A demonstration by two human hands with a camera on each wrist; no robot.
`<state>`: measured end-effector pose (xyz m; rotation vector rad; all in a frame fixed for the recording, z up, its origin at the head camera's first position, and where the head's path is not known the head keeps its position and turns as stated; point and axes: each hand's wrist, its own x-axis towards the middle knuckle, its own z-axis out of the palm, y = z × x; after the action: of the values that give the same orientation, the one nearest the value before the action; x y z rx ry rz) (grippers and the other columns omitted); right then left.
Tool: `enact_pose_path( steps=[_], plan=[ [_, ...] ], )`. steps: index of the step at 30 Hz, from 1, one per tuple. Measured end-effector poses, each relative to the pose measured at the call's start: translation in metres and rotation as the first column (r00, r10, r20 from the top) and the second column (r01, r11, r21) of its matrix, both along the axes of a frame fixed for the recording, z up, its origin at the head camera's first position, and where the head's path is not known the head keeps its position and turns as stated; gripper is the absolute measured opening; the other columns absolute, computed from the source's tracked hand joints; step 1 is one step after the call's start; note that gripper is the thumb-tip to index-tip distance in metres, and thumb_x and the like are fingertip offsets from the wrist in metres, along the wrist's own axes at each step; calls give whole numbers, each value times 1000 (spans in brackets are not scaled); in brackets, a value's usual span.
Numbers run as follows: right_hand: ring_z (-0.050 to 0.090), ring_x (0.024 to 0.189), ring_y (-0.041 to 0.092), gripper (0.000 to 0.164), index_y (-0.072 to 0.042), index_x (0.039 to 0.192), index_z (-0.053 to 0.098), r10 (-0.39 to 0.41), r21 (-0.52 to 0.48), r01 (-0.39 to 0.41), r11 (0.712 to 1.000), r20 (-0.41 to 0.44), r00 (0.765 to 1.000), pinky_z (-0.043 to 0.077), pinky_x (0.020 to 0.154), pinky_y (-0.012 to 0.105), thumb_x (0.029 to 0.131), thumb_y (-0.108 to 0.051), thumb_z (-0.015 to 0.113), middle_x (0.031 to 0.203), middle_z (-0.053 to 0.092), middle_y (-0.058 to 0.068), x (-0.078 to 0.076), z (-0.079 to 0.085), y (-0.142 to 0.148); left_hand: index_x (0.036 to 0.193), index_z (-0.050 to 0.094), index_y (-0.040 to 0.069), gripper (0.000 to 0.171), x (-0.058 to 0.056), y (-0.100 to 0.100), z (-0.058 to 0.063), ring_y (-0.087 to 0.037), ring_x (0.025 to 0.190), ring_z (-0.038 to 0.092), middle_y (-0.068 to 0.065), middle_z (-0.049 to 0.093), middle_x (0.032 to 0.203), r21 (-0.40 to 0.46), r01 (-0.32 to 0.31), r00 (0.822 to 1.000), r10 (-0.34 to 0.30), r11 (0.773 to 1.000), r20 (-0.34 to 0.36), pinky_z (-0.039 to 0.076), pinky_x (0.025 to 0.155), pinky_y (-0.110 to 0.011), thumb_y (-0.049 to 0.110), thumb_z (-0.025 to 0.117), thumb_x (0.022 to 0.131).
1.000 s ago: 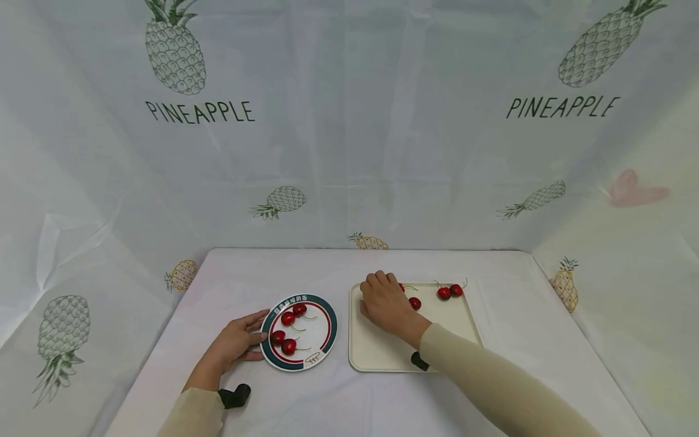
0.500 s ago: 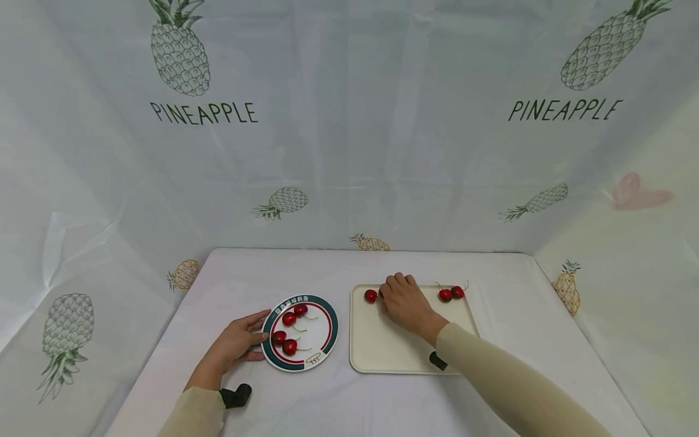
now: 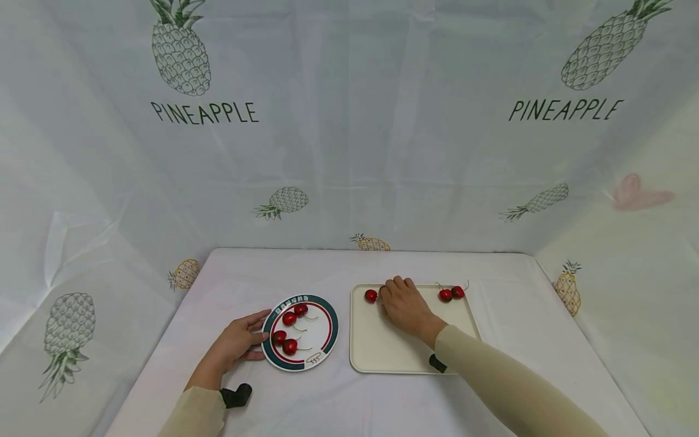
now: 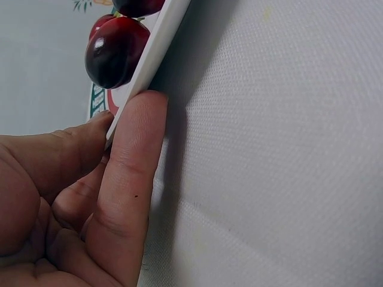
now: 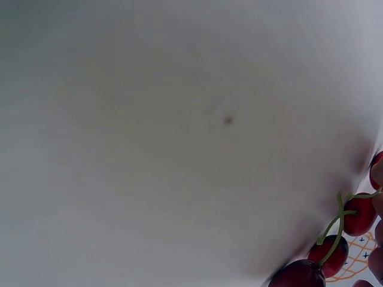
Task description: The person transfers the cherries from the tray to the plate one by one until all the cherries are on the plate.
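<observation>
My left hand [image 3: 238,340] grips the left rim of a round white plate [image 3: 317,332] with a green border. In the left wrist view the thumb [image 4: 75,146] lies over the rim and a finger [image 4: 133,173] supports it from below; the plate is tilted there. Several red cherries [image 3: 289,346] lie on it. Over the back of a cream tray [image 3: 393,355], my right hand [image 3: 406,309] has curled fingers on a cherry [image 3: 383,291], mostly hidden by them. Another cherry [image 3: 371,296] sits just left. The right wrist view shows stemmed cherries [image 5: 359,215] beside the fingertips [image 5: 376,260].
Two more cherries [image 3: 451,294] lie at the tray's back right corner. A white cloth [image 3: 349,400] covers the table. Behind it hangs a pale curtain [image 3: 349,152] printed with pineapples. Black straps [image 3: 236,396] are on both wrists.
My right hand has shifted right along the tray's back, uncovering a cherry at the left corner; it is nearly still over the last half second. The left hand keeps its grip on the plate.
</observation>
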<state>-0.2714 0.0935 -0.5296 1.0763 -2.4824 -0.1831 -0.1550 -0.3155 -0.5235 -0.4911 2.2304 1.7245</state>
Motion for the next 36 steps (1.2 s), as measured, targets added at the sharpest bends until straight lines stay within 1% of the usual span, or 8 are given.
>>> enact_pose_path(
  steps=[7, 9, 16, 22, 26, 32, 36],
  plan=[
    [47, 86, 27, 18, -6, 102, 63, -17, 24, 17, 1000, 0, 1000, 40, 74, 36, 98, -23, 68, 89, 56, 6, 1, 0, 1, 160, 46, 15, 64, 0, 0, 0, -24, 94, 75, -29, 44, 160, -8, -1, 1000, 1, 1000, -3, 67, 76, -44, 2, 66, 101],
    [47, 86, 27, 17, -7, 103, 63, -20, 29, 20, 999, 12, 1000, 40, 74, 36, 99, -22, 68, 90, 56, 6, 1, -1, 1, 160, 47, 15, 64, 0, 0, 0, -23, 95, 75, -29, 44, 160, -9, -4, 1000, 3, 1000, -4, 67, 76, -44, 2, 67, 101],
    [46, 86, 28, 13, -4, 101, 63, -15, 36, 14, 999, 19, 1000, 40, 74, 37, 101, -17, 65, 90, 56, 8, 1, -2, 1, 160, 47, 15, 65, 0, 0, 0, -24, 93, 75, -30, 44, 160, -7, -5, 1000, 5, 1000, -7, 67, 76, -44, 1, 67, 100],
    [47, 88, 28, 15, -4, 107, 66, -35, 59, 34, 998, 27, 999, 40, 75, 37, 103, -18, 64, 93, 58, 8, 1, -2, 1, 160, 47, 15, 64, 0, 1, 0, -23, 92, 75, -29, 45, 160, -15, -4, 1000, 4, 1000, -6, 67, 76, -43, 2, 67, 101],
    [47, 88, 29, 14, -3, 107, 65, -25, 47, 24, 999, 19, 1000, 40, 75, 38, 103, -16, 63, 92, 58, 9, 0, -2, 0, 160, 47, 15, 64, 0, 1, 0, -23, 93, 75, -29, 45, 160, -14, -3, 1000, 3, 1000, -5, 67, 76, -43, 2, 67, 101],
    [44, 84, 28, 15, -3, 99, 62, -9, 1, 9, 1000, -25, 1000, 39, 74, 37, 103, -18, 63, 85, 53, 8, -1, 1, 0, 160, 46, 15, 65, -1, 2, 1, -23, 94, 75, -29, 44, 160, -17, -1, 1000, 1, 1000, -3, 67, 76, -43, 2, 67, 101],
    [44, 85, 28, 18, -4, 96, 61, -14, -6, 14, 1000, -16, 1000, 39, 75, 37, 104, -20, 61, 85, 52, 7, -2, 5, -2, 160, 46, 16, 65, 0, 2, 1, -23, 94, 75, -29, 45, 160, -20, -2, 1000, 2, 1000, -2, 67, 76, -43, 2, 67, 101]
  ],
)
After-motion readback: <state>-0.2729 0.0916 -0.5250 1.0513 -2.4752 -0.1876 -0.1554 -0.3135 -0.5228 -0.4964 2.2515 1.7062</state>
